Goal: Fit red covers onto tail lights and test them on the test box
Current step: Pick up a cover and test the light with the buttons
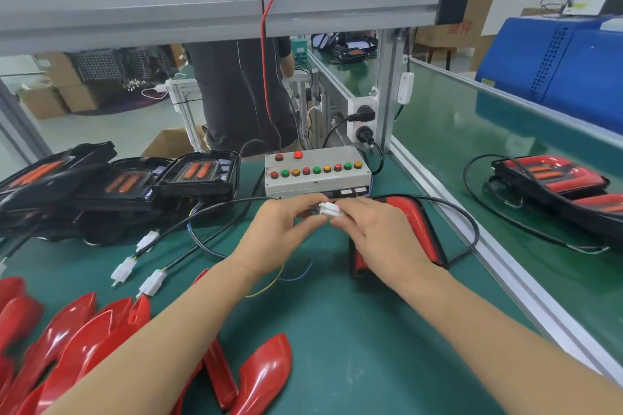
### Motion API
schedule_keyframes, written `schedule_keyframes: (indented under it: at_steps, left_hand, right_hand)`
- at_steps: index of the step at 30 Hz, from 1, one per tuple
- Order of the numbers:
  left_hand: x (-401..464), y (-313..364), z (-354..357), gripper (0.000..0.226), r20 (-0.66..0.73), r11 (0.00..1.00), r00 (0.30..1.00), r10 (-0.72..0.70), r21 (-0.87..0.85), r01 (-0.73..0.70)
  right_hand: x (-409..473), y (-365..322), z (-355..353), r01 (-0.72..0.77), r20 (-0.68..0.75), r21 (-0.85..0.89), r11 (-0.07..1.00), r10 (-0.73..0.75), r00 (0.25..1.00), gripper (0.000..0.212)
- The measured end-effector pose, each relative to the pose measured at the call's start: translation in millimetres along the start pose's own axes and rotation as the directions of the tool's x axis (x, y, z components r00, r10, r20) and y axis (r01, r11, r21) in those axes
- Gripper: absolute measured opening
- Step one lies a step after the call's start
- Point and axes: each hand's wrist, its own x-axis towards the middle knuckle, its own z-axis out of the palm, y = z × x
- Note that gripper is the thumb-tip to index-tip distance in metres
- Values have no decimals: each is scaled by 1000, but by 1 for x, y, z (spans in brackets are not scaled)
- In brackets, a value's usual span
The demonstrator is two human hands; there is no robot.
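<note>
Where both hands (323, 222) meet, the white connector (329, 209) seems half-hidden.

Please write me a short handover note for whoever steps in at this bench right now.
Left hand and right hand each pinch the white connector in front of the test box.
The covered tail light lies under the right hand, at the mat's right edge.
Uncovered tail lights sit at left; loose red covers lie front left; finished lights rest on the conveyor.
Done: cover fitted on this light. Left: its test, then the uncovered lights.
</note>
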Motion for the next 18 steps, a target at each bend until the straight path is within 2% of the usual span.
schedule_keyframes:
  at_steps: [3,8,11,13,15,16,18]
  left_hand:
    - [2,-1,-2,19,11,1000,1000,24,20,-24]
    - [8,-2,-1,23,28,994,995,101,41,-102]
    - [6,-21,-17,15,-46,1000,999,-5,18,6]
    - [3,-36,-30,18,-60,991,996,-59,117,66]
    - [2,-39,-29,17,79,963,997,7,269,-28]
    - [3,-36,-25,19,186,943,982,43,316,-101]
    - [6,-26,-13,32,385,893,923,21,408,-191]
  right_hand:
    - [-5,2,-5,-5,-13,61,998,6,1000,32]
    - [-5,1,-10,-3,-8,63,998,3,1000,28]
    - [-11,17,-20,-76,-70,109,991,84,994,25]
    - [-14,30,-28,-156,-118,182,971,179,977,25]
    - [-13,32,-28,-202,-87,251,947,230,969,20]
    - [-11,31,-26,-238,-71,264,935,264,962,17]
    - [-9,32,-25,-342,-69,266,901,372,926,19]
